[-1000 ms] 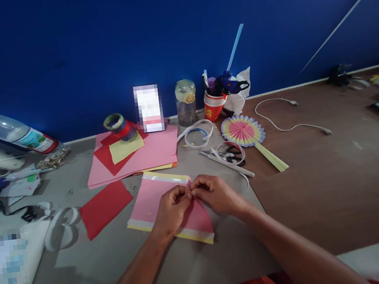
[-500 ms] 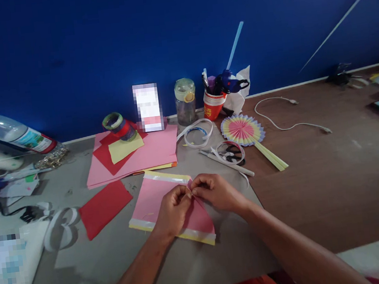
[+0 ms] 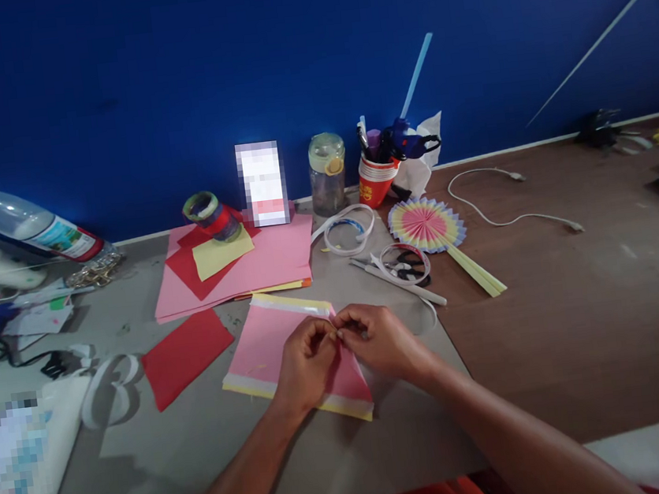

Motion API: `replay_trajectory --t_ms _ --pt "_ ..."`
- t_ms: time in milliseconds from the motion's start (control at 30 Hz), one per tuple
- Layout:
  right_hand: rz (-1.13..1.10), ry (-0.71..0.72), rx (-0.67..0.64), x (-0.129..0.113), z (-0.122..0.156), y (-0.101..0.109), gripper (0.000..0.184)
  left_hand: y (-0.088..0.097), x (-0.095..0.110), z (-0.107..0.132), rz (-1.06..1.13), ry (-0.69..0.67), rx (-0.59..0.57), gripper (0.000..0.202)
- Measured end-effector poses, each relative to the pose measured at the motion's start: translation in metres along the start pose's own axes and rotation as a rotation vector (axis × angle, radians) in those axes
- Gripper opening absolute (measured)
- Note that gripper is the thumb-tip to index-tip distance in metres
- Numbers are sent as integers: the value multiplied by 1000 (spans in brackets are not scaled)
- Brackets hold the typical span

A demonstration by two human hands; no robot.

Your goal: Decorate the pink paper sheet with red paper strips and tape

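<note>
A pink sheet of paper lies on the grey mat, edged at top and bottom with yellow and whitish, shiny strips. My left hand pinches the sheet's right edge between thumb and fingers. Right beside it, my right hand pinches the same edge, the fingertips of both hands almost touching. The edge looks slightly raised where they hold it; the exact fold is hidden by the fingers. To the left of the sheet is a folded red paper.
Pink sheets carry a tape roll behind the work. A pleated paper fan, a utility knife, tape rings, a jar and a red cup of tools stand or lie to the right. A bottle leans left.
Both hands stay pinched at the sheet's right edge, with only a slight shift of the fingers. The whole view has moved a little.
</note>
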State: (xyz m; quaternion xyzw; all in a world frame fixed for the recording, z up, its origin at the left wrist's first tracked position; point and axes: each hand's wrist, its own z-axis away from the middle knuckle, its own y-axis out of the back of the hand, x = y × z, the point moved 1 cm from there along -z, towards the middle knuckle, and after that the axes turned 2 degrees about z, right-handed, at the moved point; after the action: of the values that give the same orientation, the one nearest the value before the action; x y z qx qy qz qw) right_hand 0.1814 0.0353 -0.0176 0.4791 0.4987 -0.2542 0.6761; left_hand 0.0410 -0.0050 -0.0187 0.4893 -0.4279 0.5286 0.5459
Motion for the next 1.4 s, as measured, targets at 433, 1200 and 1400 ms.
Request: replay_trajectory --t_ms 433,1200,1400 --pt "-203 -81 -88 8 -1 1 21 0 6 0 20 29 7 14" --pt "-242 -106 -58 9 -1 -2 20 -1 6 4 -41 11 68 10" --pt "-284 -122 -81 9 -1 -1 19 -1 7 4 -24 39 63 11"
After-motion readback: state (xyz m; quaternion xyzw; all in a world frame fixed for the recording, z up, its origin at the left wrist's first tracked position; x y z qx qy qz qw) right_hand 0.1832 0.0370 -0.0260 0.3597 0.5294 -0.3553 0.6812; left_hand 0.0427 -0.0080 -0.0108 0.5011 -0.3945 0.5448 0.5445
